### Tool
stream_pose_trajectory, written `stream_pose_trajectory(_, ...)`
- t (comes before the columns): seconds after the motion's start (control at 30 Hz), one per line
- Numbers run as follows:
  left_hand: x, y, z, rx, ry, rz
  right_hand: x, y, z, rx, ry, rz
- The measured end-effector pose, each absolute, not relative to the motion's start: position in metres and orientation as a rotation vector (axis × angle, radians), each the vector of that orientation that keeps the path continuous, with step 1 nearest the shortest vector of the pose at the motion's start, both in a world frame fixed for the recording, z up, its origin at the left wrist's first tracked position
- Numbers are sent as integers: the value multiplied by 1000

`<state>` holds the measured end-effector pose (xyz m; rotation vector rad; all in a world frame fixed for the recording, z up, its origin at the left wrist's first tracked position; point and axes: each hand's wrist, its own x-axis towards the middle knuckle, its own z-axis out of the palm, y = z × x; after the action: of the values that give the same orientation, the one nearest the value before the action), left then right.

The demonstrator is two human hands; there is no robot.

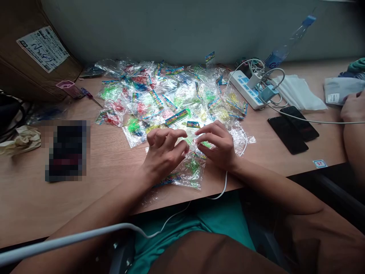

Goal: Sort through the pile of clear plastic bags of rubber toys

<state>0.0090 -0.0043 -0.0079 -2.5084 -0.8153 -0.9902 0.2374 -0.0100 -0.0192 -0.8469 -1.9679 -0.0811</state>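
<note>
As I watched remotely, the left hand and right hand curled over a clear plastic packet (grip on it? I couldn't tell).

White power strip near two black smartphones

My left hand, my right hand, one other person's hand. Two phones, two chargers, one power strip, one bottle, one screwdriver, one cardboard box. Plastic packets: dozens, too piled to count.
</note>
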Motion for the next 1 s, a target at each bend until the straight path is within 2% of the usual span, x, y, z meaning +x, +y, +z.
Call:
stream_pose_trajectory(0.43, 10, 2, -15, -2587, -797, -861, 235, -11, -20, -881, -1956, -156)
stream_pose_trajectory(1.0, 7, 0, -12, -2728, -924, -1068, 237, -12, -21, -905, -1953, -219)
